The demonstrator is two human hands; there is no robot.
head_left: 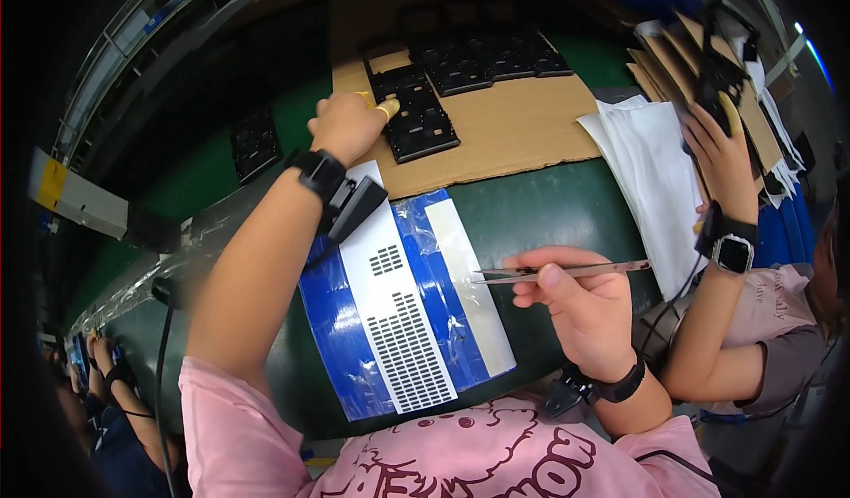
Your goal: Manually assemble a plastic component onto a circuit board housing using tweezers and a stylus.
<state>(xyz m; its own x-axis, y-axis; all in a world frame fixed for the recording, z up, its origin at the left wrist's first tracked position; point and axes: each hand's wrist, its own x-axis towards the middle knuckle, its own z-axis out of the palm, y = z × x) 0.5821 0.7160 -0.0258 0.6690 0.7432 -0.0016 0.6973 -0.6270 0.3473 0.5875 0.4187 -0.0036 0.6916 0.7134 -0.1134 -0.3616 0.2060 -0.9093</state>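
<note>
My left hand (pixel 347 128), with yellow finger covers on its thumb and a finger, is closed at the left edge of a black plastic frame (pixel 420 130) lying on cardboard. In my right hand (pixel 589 308) is a pair of metal tweezers (pixel 575 271), pinched between thumb and fingers. Its tips point left, over a pale strip (pixel 469 281) on a blue film-covered board (pixel 332 330). Along that board runs a white sheet (pixel 360 299) with rows of small black rectangular stickers (pixel 412 347); gaps show in its upper rows.
More black frames (pixel 496 60) stand in a row on the cardboard sheet (pixel 522 131). Another black part (pixel 255 144) lies at the left. White sheets (pixel 651 170) are stacked at the right, where a co-worker's hand (pixel 728 162) holds a black frame (pixel 722 77). Another person works at lower left.
</note>
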